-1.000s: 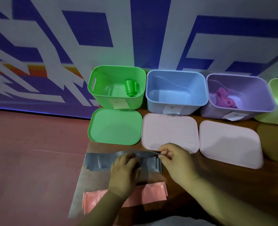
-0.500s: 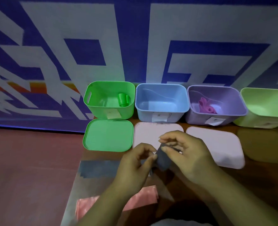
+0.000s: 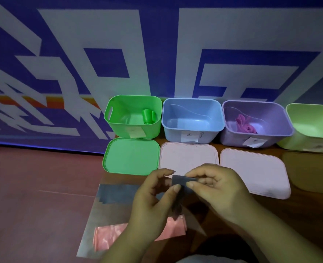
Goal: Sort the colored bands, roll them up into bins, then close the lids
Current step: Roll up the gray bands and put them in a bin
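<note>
A grey band (image 3: 117, 194) trails flat across the table's left side, and its right end is lifted and pinched between both hands. My left hand (image 3: 153, 202) grips it from the left with thumb and fingers. From the right, my right hand (image 3: 215, 188) pinches the same folded end. A pink band (image 3: 107, 237) lies flat near the table's front edge, partly under my left forearm. At the back stand a green bin (image 3: 134, 116) holding a rolled green band (image 3: 147, 116), an empty blue bin (image 3: 192, 120) and a purple bin (image 3: 255, 123) with a magenta band (image 3: 244, 125).
A light green bin (image 3: 312, 126) stands at the far right. Three lids lie in front of the bins: a green lid (image 3: 131, 159), a pale pink lid (image 3: 187, 156) and another pale pink lid (image 3: 255, 171). The table's left edge (image 3: 92, 211) drops to a red floor.
The grey band's right end has been lifted off the table and gathered between both hands; a second ago both hands pressed it flat. The camera view has tilted up.
</note>
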`<state>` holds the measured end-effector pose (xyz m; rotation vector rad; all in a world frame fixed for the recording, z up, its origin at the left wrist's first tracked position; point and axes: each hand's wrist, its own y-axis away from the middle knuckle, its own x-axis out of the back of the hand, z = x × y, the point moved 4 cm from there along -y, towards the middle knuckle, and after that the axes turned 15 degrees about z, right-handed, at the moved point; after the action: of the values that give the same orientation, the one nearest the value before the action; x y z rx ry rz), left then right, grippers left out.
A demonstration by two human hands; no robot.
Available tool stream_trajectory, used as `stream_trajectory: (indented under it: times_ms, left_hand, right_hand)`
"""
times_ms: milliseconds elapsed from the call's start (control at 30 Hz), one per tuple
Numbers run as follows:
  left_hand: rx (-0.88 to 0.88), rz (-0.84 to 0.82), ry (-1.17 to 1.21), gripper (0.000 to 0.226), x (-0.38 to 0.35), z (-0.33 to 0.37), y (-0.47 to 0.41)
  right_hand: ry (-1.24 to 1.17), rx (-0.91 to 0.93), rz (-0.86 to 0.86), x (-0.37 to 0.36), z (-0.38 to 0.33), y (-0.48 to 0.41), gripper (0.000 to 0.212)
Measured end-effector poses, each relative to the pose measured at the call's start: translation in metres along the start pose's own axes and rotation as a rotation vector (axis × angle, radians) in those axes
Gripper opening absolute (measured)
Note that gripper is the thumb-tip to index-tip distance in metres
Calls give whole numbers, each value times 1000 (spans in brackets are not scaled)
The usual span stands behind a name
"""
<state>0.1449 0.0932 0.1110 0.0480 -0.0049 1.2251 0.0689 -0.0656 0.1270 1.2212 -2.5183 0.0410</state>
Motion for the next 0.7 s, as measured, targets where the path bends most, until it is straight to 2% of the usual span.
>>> stream_trajectory:
  times_ms: [233,433,700]
  left_hand:
    - [70,108,-108,24,40,-32,-14]
    - [195,137,-298,15,79,-77,-20]
    - [214,129,-455,18,91,-107,-27]
  right_hand:
    - [51,-59,-58,-30,28,-18,18]
    - [421,-148,-119,-59,115,-51,18]
    - [741,-46,-168,-103,173,-72,34]
